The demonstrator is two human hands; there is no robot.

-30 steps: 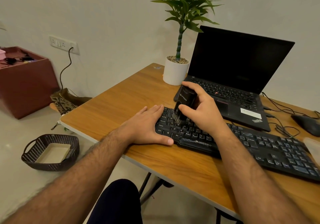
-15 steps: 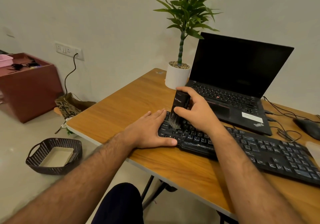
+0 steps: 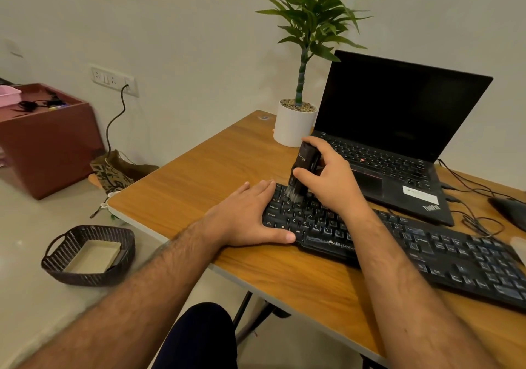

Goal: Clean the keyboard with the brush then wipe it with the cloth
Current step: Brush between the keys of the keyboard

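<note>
The fingers point(image 3: 306, 176) and thumb of the right hand point(image 3: 331, 182) are curled round a black brush point(image 3: 305, 166) and hold it standing up, a bit tilted, with the pale bristles pointing down. The bristles touch the keys at the top left corner of the black keyboard point(image 3: 427, 250). The left hand point(image 3: 250, 216) lies flat, fingers straight and close together, with the palm on the wooden worktop point(image 3: 205, 175) and the fingertips and thumb pressing on the left end of the keyboard, so it looks like it is keeping the keyboard from sliding. The keyboard lies slanted across the worktop, just in front of an open laptop point(image 3: 398, 129) with a dark screen. A plant in a white pot point(image 3: 293, 125) stands by the laptop. This looks like the brushing step, and it seems to be early, because the brush is only at the left end and the long row of keys to the right is not brushed in this picture. The next move probably needs small sweeps along the rows, going to the right, pressing lightly so the bristles get between the keys. I cannot see the cloth anywhere, so it must be found before the wiping step.
</note>
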